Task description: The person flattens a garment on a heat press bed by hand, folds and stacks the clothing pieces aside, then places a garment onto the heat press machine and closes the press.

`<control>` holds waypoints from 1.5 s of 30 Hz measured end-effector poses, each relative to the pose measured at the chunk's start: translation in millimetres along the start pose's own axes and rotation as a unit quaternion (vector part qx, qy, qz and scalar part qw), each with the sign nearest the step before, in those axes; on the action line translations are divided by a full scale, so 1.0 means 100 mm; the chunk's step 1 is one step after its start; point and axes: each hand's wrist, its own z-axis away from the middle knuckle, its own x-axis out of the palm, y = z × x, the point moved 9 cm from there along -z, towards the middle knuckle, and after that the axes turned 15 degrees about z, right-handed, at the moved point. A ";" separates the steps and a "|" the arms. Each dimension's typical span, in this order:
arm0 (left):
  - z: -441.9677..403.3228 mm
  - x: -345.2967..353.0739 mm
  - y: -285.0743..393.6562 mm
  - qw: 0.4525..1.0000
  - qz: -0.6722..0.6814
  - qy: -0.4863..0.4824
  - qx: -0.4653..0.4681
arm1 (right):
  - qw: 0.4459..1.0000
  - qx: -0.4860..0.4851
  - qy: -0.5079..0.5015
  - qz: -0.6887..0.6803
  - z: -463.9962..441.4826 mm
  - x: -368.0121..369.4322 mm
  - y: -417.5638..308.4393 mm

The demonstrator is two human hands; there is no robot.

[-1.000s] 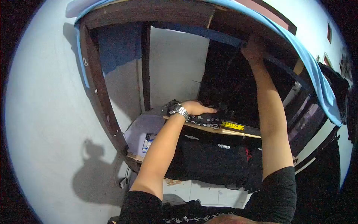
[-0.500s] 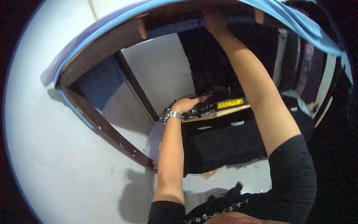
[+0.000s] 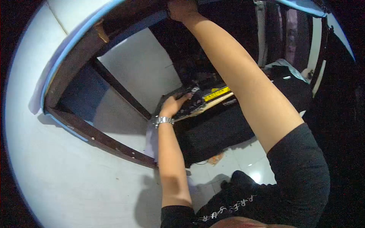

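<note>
My left hand (image 3: pixel 173 105), with a metal-band wristwatch (image 3: pixel 164 120) on its wrist, is on a pile of folded black printed cloth (image 3: pixel 194 108). Its thumb side points right beside a white-printed fold, and the fingers look closed on the cloth, though partly hidden. Just right of it, a yellow strip marked CAUTION (image 3: pixel 217 93) lies along the pile above a pale wooden edge (image 3: pixel 207 109). Raised high, my right hand (image 3: pixel 183 10) is closed at the dark wooden beam (image 3: pixel 131 12) along the top. The frame's edge cuts off part of its fingers.
Dark wooden framing (image 3: pixel 102 141) with blue cloth trim runs along the left by a white wall (image 3: pixel 68 174). Dark hanging clothes (image 3: pixel 279 36) fill the upper right. Black fabric (image 3: pixel 213 136) hangs below the pile, over a tiled floor (image 3: pixel 243 157).
The view has shifted and tilted. My left hand has worked at the black cloth, where a white-printed fold now shows by its fingers. My right hand stays raised at the beam.
</note>
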 end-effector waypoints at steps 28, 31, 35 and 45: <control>0.22 -0.13 -0.01 0.982 -0.022 0.189 -0.003 | 0.888 -0.159 -0.430 -0.017 0.68 0.02 -0.21; 0.12 -0.04 -0.11 0.981 -0.022 0.190 0.027 | 0.876 -0.172 -0.450 -0.029 0.86 0.08 -0.20; 0.11 -0.07 -0.08 0.977 -0.075 0.189 0.068 | 0.848 -0.178 -0.499 -0.032 0.90 -0.02 -0.18; 0.11 -0.02 -0.06 0.974 -0.108 0.185 0.075 | 0.811 -0.229 -0.534 -0.066 1.08 0.05 -0.22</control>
